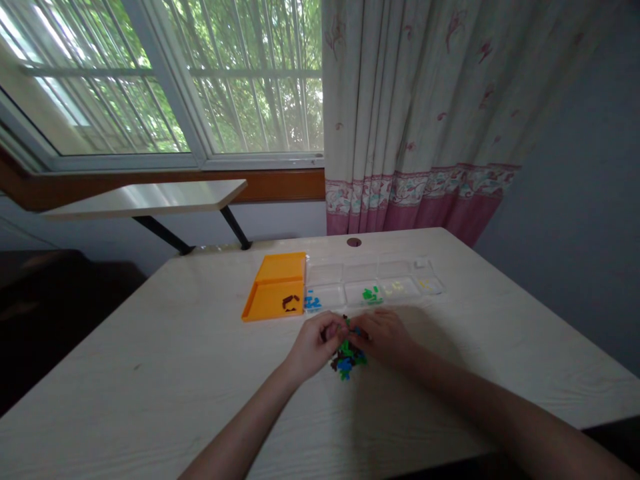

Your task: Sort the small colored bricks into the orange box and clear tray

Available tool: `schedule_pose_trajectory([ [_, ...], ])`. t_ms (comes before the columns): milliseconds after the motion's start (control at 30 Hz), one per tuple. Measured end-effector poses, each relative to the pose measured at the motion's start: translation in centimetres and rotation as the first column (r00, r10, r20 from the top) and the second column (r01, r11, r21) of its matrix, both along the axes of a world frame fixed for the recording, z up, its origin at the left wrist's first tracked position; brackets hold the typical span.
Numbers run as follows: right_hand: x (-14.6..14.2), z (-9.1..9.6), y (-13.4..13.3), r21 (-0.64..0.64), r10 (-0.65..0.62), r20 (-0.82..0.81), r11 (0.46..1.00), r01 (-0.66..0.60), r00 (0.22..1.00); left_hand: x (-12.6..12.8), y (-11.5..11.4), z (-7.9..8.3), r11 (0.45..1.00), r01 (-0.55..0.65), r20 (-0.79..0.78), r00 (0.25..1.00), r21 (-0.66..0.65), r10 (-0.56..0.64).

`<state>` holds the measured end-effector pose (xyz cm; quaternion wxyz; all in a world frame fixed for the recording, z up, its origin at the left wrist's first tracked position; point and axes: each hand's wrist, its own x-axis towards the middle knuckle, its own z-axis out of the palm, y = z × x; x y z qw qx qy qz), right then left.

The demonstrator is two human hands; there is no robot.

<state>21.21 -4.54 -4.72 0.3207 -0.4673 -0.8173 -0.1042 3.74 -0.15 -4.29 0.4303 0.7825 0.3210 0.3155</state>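
A pile of small brown, green and blue plastic pieces (pixel 346 363) lies on the table under my hands. On its left side is my left hand (pixel 317 343), its fingers pinched together at the pile's upper part. My right hand (pixel 383 337) meets it from the right, also with fingertips closed. Bits of green and blue show between the two hands, but what each pinch holds is too small to make out. Sorted pieces lie beyond: brown ones (pixel 291 303) in the orange tray (pixel 274 305), blue ones (pixel 312 301) and green ones (pixel 371 295) in the clear compartment tray (pixel 327 273).
Pale yellow pieces (pixel 395 288) sit in the clear tray's right compartments. Both trays rest on the light wooden table (pixel 165 373). A raised shelf (pixel 150 198) on black legs stands at the back left. Behind are a window and a curtain (pixel 400 133); a round hole (pixel 354 242) pierces the tabletop.
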Motion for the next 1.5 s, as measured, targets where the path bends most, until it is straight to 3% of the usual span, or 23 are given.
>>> schedule_pose_trajectory([
  [267, 0.1, 0.6, 0.0, 0.005, 0.019, -0.018, 1.000, -0.019, 1.000, 0.2, 0.0, 0.5, 0.987, -0.027, 0.085, 0.996, -0.156, 0.040],
  [467, 0.2, 0.8, -0.1, 0.032, 0.039, -0.041, 0.999, -0.038, 0.998, 0.3, 0.1, 0.4, 0.966, 0.038, 0.140, 0.990, -0.256, -0.002],
  [567, 0.2, 0.6, 0.0, 0.036, 0.046, -0.055, 0.998, -0.044, 0.997, 0.1, 0.2, 0.4, 0.983, 0.019, 0.098, 0.995, -0.185, -0.001],
  [667, 0.6, 0.6, 0.2, 0.055, 0.052, -0.093, 0.997, -0.047, 0.994, -0.8, 0.5, 1.0, 1.000, 0.016, -0.036, 0.999, -0.013, -0.016],
  [800, 1.8, 1.3, 0.5, 0.080, -0.011, -0.165, 0.997, 0.024, 0.986, -2.8, 1.1, 2.7, 0.972, 0.131, -0.302, 0.951, 0.196, -0.067],
  [933, 3.3, 2.0, 0.6, 0.099, -0.130, -0.254, 0.982, 0.160, 0.958, -4.2, 1.4, 3.7, 0.958, 0.219, -0.512, 0.854, 0.184, -0.096],
  [1100, 4.3, 2.3, 0.8, 0.055, -0.201, -0.313, 0.972, 0.229, 0.928, -4.2, 1.4, 3.1, 0.944, 0.294, -0.609, 0.779, 0.149, -0.147],
  [1333, 4.1, 2.2, 0.9, 0.026, -0.166, -0.327, 0.983, 0.184, 0.930, -4.1, 1.9, 2.8, 0.945, 0.266, -0.632, 0.770, 0.189, -0.090],
  [1500, 4.3, 2.2, 1.0, 0.028, -0.195, -0.349, 0.976, 0.218, 0.917, -4.1, 1.9, 2.9, 0.934, 0.246, -0.614, 0.789, 0.260, -0.037],
])
